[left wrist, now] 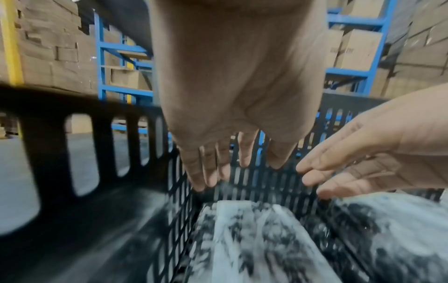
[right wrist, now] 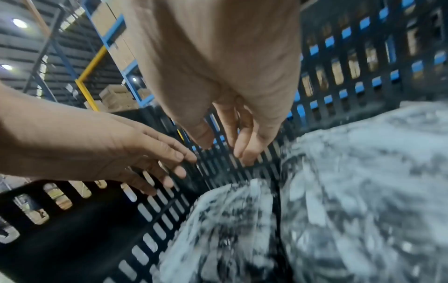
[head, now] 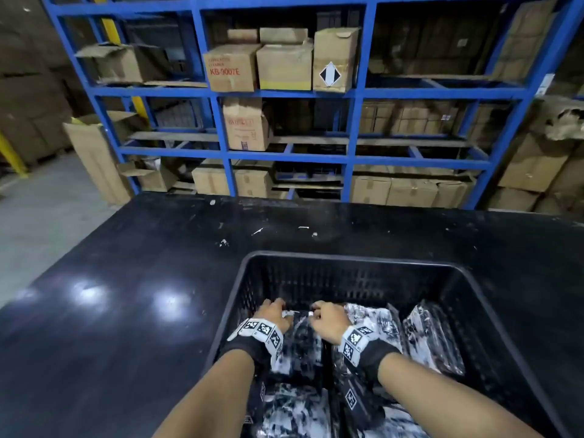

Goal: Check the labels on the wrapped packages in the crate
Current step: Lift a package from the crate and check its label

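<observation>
A black slotted crate (head: 347, 258) stands on the table and holds several packages wrapped in crinkled, shiny plastic. Both hands are inside it, near its far left corner. My left hand (head: 272, 312) and right hand (head: 328, 317) hover side by side over the far end of one wrapped package (head: 300, 341). In the left wrist view the left hand (left wrist: 237, 168) has straight, spread fingers just above that package (left wrist: 254, 239). The right wrist view shows the right hand (right wrist: 225, 147) relaxed and holding nothing above the package (right wrist: 230, 220). No label is visible.
More wrapped packages (head: 433, 336) fill the crate's right side and near end. The crate's far wall (left wrist: 254, 183) is right in front of my fingertips. The black table (head: 126, 279) stretches left and beyond. Blue shelving (head: 354, 128) with cardboard boxes stands behind it.
</observation>
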